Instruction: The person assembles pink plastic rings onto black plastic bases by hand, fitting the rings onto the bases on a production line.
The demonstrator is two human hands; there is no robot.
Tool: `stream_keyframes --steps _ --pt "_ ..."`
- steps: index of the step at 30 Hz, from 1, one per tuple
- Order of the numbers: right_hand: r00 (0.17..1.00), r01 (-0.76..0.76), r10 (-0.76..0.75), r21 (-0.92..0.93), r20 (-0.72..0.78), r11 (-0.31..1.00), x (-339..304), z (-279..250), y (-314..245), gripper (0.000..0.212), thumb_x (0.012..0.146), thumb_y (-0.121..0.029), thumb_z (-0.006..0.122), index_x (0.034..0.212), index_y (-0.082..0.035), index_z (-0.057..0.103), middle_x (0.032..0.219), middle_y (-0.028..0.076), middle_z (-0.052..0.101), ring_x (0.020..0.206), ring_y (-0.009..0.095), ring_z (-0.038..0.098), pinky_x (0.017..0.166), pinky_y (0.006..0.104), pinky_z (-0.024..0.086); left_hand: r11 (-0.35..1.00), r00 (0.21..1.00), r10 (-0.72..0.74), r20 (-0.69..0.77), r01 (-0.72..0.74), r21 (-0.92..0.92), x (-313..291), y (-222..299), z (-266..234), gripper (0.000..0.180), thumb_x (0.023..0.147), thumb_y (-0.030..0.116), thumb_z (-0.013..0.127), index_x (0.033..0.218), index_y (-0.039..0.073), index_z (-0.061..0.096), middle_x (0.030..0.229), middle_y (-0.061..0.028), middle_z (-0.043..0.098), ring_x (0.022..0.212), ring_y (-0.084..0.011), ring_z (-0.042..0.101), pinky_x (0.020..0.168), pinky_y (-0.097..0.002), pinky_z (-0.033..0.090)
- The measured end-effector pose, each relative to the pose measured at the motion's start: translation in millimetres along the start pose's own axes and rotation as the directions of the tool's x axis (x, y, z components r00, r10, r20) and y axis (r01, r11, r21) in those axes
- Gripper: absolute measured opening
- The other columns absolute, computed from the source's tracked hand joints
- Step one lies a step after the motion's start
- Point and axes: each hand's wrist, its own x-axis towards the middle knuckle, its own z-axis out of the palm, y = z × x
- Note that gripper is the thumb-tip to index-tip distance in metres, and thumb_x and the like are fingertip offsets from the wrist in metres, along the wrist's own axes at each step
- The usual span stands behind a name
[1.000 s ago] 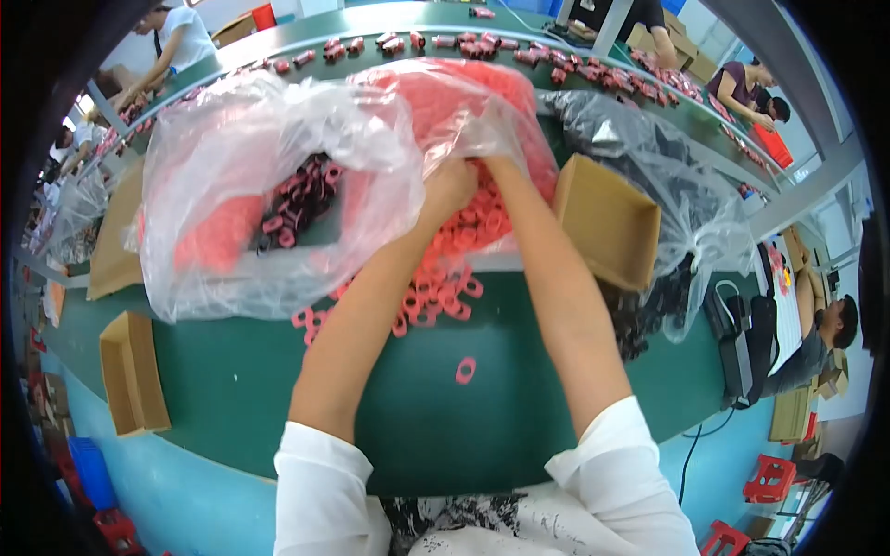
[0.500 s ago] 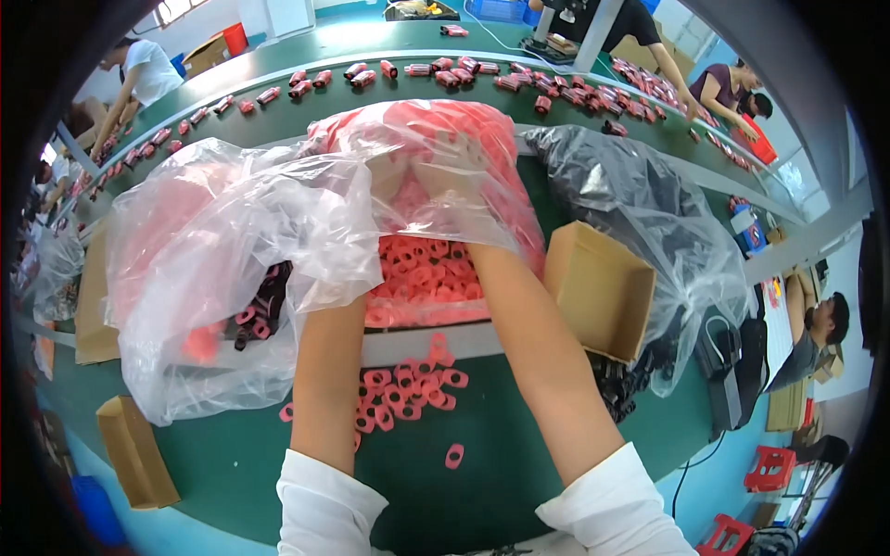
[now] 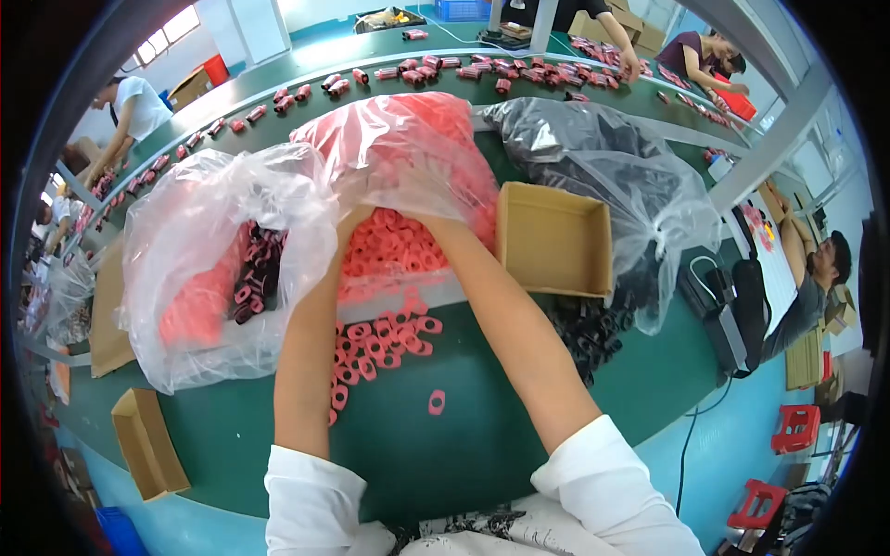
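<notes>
A clear plastic bag (image 3: 408,157) full of small pink ring-shaped parts lies on the green table (image 3: 464,445) in front of me. My left hand (image 3: 350,230) and my right hand (image 3: 434,228) reach into its mouth, and the crinkled plastic hides the fingers. Pink parts (image 3: 389,250) are heaped at the opening between my wrists. More pink parts (image 3: 375,343) lie spilled on the table between my forearms. One pink ring (image 3: 436,401) sits apart, nearer to me.
A second clear bag (image 3: 222,269) with pink and dark parts lies at left. An open cardboard box (image 3: 553,243) stands right of my arm, beside a bag of black parts (image 3: 603,167). A small carton (image 3: 148,443) sits front left. Other people work along the far conveyor.
The pink bag has been drawn closer to me and its mouth now covers both hands. More pink parts lie spilled on the table between my arms.
</notes>
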Motion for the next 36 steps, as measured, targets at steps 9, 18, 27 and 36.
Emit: stream_keyframes --steps 9,18,27,36 --pt "0.898 0.223 -0.231 -0.066 -0.375 0.973 -49 -2 85 0.04 0.081 -0.038 0.062 0.12 -0.028 0.068 0.125 0.003 0.065 0.115 0.026 0.06 0.105 0.043 0.043 0.945 0.953 -0.091 0.287 0.174 -0.278 34 83 24 0.035 0.096 0.026 0.046 0.113 0.003 0.065 0.11 -0.0255 0.066 0.108 -0.0394 0.06 0.097 -0.045 0.043" --pt "0.889 0.154 -0.133 0.014 -0.438 0.988 -81 36 66 0.031 0.079 -0.035 0.059 0.094 -0.01 0.07 0.081 0.017 0.069 0.078 0.035 0.067 0.071 0.0528 0.05 0.984 0.924 0.139 0.357 -0.09 -0.151 -7 37 40 0.033 0.092 0.018 0.049 0.119 0.002 0.059 0.116 -0.023 0.06 0.107 -0.0406 0.056 0.095 -0.0466 0.044" --pt "0.714 0.371 -0.285 0.0 -0.64 0.929 -107 31 3 0.052 0.07 -0.032 0.068 0.108 0.002 0.058 0.111 0.024 0.057 0.107 0.039 0.055 0.088 0.0514 0.047 0.984 0.967 0.09 0.237 -0.05 -0.169 -18 54 -64 0.033 0.091 0.018 0.055 0.114 -0.005 0.057 0.102 -0.0299 0.061 0.092 -0.0482 0.057 0.081 -0.0524 0.046" --pt "0.826 0.31 -0.285 -0.031 -0.487 0.95 -85 48 31 0.051 0.07 -0.038 0.067 0.105 -0.002 0.06 0.102 0.019 0.061 0.097 0.038 0.06 0.081 0.0514 0.05 0.908 0.871 0.404 0.279 -0.419 -0.005 -22 12 -5 0.036 0.097 0.021 0.047 0.121 -0.004 0.057 0.116 -0.0269 0.059 0.112 -0.0427 0.055 0.098 -0.0469 0.043"
